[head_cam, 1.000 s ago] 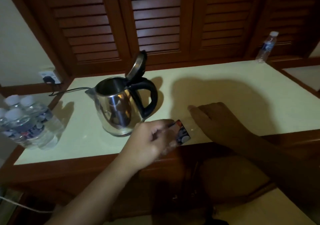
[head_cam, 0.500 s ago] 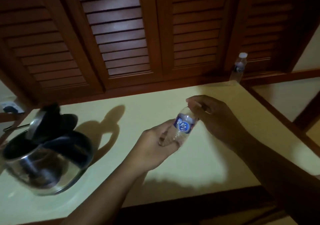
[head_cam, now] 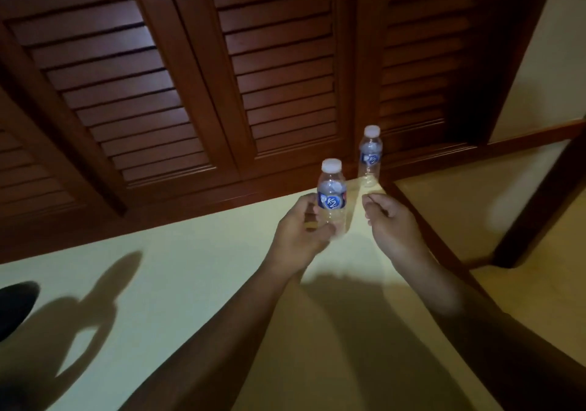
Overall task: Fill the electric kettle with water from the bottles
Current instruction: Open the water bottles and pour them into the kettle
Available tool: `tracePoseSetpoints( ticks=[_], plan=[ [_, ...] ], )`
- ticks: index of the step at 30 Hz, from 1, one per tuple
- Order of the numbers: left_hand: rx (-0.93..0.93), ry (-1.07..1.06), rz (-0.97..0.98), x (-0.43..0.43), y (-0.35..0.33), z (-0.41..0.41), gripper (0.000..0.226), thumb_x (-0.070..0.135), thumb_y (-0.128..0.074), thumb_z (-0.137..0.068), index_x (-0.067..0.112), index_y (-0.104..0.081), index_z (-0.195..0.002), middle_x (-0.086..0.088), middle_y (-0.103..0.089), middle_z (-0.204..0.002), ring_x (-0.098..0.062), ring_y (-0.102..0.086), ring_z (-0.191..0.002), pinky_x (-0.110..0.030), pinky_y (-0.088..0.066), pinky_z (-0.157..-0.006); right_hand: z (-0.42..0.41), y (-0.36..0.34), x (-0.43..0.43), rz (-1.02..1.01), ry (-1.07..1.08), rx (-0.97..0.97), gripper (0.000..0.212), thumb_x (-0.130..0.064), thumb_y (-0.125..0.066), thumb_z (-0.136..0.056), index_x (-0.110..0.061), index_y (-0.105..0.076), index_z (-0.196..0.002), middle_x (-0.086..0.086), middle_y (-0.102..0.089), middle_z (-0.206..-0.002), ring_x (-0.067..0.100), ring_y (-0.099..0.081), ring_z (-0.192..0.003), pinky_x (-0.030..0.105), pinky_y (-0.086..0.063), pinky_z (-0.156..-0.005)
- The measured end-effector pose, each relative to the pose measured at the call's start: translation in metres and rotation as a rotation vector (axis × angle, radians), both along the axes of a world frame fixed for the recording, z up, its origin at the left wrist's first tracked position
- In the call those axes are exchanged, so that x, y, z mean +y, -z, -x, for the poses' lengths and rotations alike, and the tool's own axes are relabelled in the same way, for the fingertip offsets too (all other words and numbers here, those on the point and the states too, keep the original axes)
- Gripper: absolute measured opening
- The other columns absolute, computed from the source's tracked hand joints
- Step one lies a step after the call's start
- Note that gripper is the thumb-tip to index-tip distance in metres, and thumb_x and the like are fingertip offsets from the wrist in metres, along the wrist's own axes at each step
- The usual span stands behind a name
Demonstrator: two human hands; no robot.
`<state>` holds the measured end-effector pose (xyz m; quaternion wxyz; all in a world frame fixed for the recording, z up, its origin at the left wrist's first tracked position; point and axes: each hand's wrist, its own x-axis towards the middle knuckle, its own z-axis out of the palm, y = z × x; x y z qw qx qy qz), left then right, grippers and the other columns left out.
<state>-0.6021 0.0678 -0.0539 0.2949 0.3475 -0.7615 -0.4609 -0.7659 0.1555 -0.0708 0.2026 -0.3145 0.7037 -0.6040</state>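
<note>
One capped bottle (head_cam: 331, 202) (upright) in left grip (head_cam: 300, 241); right grip (head_cam: 391, 230) clenched, empty

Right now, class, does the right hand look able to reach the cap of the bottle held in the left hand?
Probably yes: the right hand hovers beside the bottle, the white cap stands clear above the left hand, nothing between.

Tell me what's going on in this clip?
The person's left grip holds a small capped water bottle upright above the counter. The right grip hovers beside it, fingers curled, holding nothing. A second capped bottle stands at the counter's back edge. Only a dark sliver of the kettle shows at far left.
</note>
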Motion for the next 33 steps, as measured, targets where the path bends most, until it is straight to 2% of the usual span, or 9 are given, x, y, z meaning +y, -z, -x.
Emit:
tracePoseSetpoints(
  ticks=[3,6,9,13,15,19,23,28,33],
  plan=[
    [-0.021,-0.032,0.011,-0.020,0.007,0.046,0.050,0.026,-0.082,-0.089,0.026,-0.058,-0.133,0.010,-0.072,-0.118,-0.007,-0.069,-0.108,-0.026,-0.058,-0.090,0.037,0.014,-0.012,-0.080,0.040,0.062,0.025,-0.028,-0.062,-0.098,-0.020,-0.068,-0.120,-0.001,-0.070,-0.116,0.017,-0.064,-0.107,0.031,-0.047,-0.093],
    [-0.030,-0.070,0.011,-0.037,0.013,0.081,0.049,0.029,-0.081,-0.090,0.026,-0.056,-0.132,0.009,-0.071,-0.116,-0.008,-0.070,-0.104,-0.032,-0.061,-0.087,0.066,0.021,-0.028,-0.123,0.037,0.104,0.024,-0.027,-0.064,-0.097,-0.020,-0.064,-0.120,-0.002,-0.068,-0.111,0.017,-0.063,-0.101,0.028,-0.044,-0.086],
    [-0.034,-0.108,0.013,-0.053,0.016,0.102,0.045,0.027,-0.081,-0.092,0.023,-0.055,-0.128,0.012,-0.072,-0.107,-0.002,-0.071,-0.093,-0.022,-0.057,-0.076,0.092,0.031,-0.050,-0.181,0.023,0.134,0.044,-0.036,-0.067,-0.093,-0.020,-0.057,-0.133,0.005,-0.067,-0.123,0.022,-0.064,-0.110,0.036,-0.051,-0.095],
    [-0.075,-0.127,0.023,-0.070,0.020,0.119,0.042,0.025,-0.079,-0.094,0.022,-0.053,-0.127,0.016,-0.068,-0.103,0.008,-0.064,-0.086,-0.006,-0.047,-0.065,0.117,0.032,-0.074,-0.208,-0.061,0.127,0.081,-0.044,-0.072,-0.087,-0.020,-0.032,-0.154,0.004,-0.050,-0.151,0.022,-0.048,-0.137,0.049,-0.042,-0.113],
    [-0.098,-0.133,0.034,-0.076,0.022,0.124,0.043,0.025,-0.079,-0.094,0.021,-0.053,-0.128,0.015,-0.068,-0.107,0.011,-0.062,-0.087,-0.002,-0.043,-0.066,0.123,0.028,-0.081,-0.189,-0.120,0.154,0.081,-0.039,-0.073,-0.087,-0.022,-0.030,-0.154,-0.002,-0.048,-0.153,0.019,-0.045,-0.139,0.048,-0.040,-0.114],
    [-0.108,-0.128,0.022,-0.083,0.024,0.131,0.048,0.028,-0.079,-0.093,0.020,-0.055,-0.134,0.008,-0.072,-0.119,0.009,-0.064,-0.092,-0.003,-0.044,-0.070,0.128,0.025,-0.091,-0.148,-0.179,0.186,0.062,-0.025,-0.075,-0.088,-0.025,-0.042,-0.140,-0.009,-0.064,-0.127,0.011,-0.060,-0.118,0.043,-0.048,-0.105],
    [-0.121,-0.110,0.021,-0.087,0.026,0.135,0.049,0.032,-0.081,-0.092,0.019,-0.056,-0.133,0.011,-0.070,-0.115,0.008,-0.063,-0.093,-0.008,-0.045,-0.074,0.128,0.023,-0.092,-0.143,-0.193,0.223,0.053,-0.018,-0.073,-0.091,-0.019,-0.046,-0.137,-0.007,-0.065,-0.119,0.013,-0.061,-0.113,0.036,-0.049,-0.098],
    [-0.129,-0.102,0.015,-0.090,0.029,0.137,0.051,0.031,-0.083,-0.090,0.017,-0.058,-0.132,0.009,-0.072,-0.114,-0.004,-0.068,-0.099,-0.021,-0.052,-0.082,0.128,0.023,-0.089,-0.168,-0.220,0.245,0.056,-0.018,-0.072,-0.093,-0.018,-0.045,-0.142,-0.011,-0.062,-0.124,0.009,-0.057,-0.114,0.032,-0.046,-0.097],
    [-0.106,-0.081,0.000,-0.082,0.024,0.120,0.063,0.036,-0.083,-0.090,0.019,-0.053,-0.142,0.011,-0.066,-0.127,-0.010,-0.066,-0.117,-0.028,-0.055,-0.098,0.115,0.023,-0.075,-0.198,-0.127,0.187,0.074,-0.023,-0.071,-0.094,-0.012,-0.032,-0.155,0.004,-0.052,-0.148,0.021,-0.051,-0.133,0.029,-0.039,-0.104]
  ],
)
